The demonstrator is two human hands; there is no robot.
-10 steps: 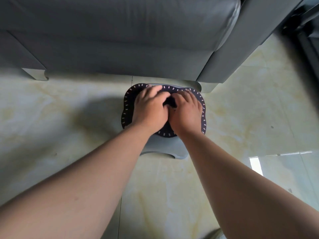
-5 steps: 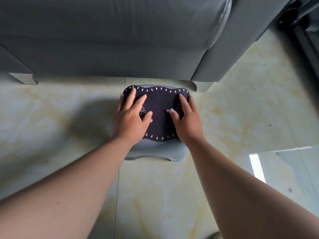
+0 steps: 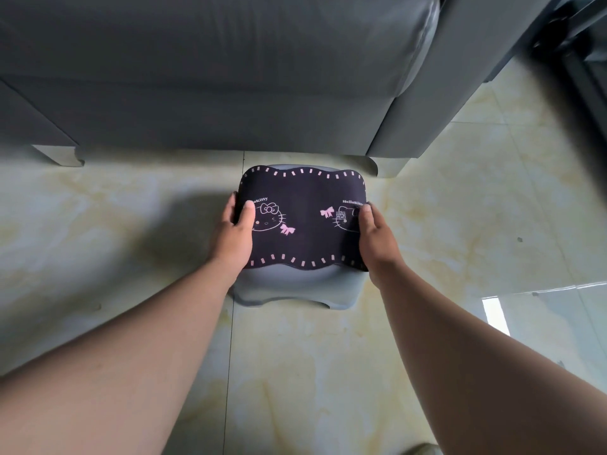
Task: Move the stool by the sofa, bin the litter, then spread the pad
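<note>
A low grey plastic stool (image 3: 295, 289) stands on the floor just in front of the grey sofa (image 3: 210, 93). A black pad (image 3: 305, 218) with pink cat drawings and a dashed pink border lies flat across the stool's seat. My left hand (image 3: 235, 233) grips the pad's left edge, thumb on top and fingers curled around the side. My right hand (image 3: 377, 239) holds the pad's right edge the same way. No litter or bin is in view.
The floor is pale glossy marble tile (image 3: 115, 231), with a bright window reflection (image 3: 496, 315) at the right. Two short sofa feet (image 3: 59, 156) (image 3: 387, 167) rest on it. Dark furniture (image 3: 584, 60) stands at the far right.
My hands moved apart from the pad's middle out to its left and right edges, and the pad now lies unfolded across the stool seat.
</note>
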